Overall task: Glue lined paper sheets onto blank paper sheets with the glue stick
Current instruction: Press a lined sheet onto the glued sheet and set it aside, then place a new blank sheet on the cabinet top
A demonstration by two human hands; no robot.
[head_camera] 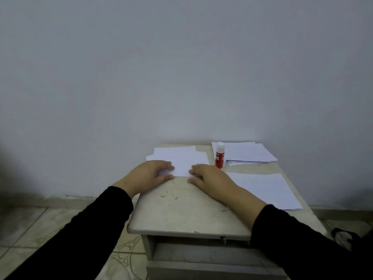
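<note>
A white blank sheet (pixel 182 161) lies on top of a few other white sheets at the back left of the small table (pixel 181 209). My left hand (pixel 150 171) pinches its near left corner between fingers and thumb. My right hand (pixel 210 176) rests with its fingers on the sheet's near right corner and its thumb on the tabletop. A red glue stick (pixel 219 156) with a white cap stands upright just right of the sheet, beyond my right hand. A lined sheet (pixel 266 188) lies at the right, partly under my right forearm.
Another pile of paper sheets (pixel 250 154) sits at the back right corner, behind the glue stick. The table stands against a plain wall and has a drawer (pixel 201 253) below its front edge. A tiled floor (pixel 40 223) surrounds it.
</note>
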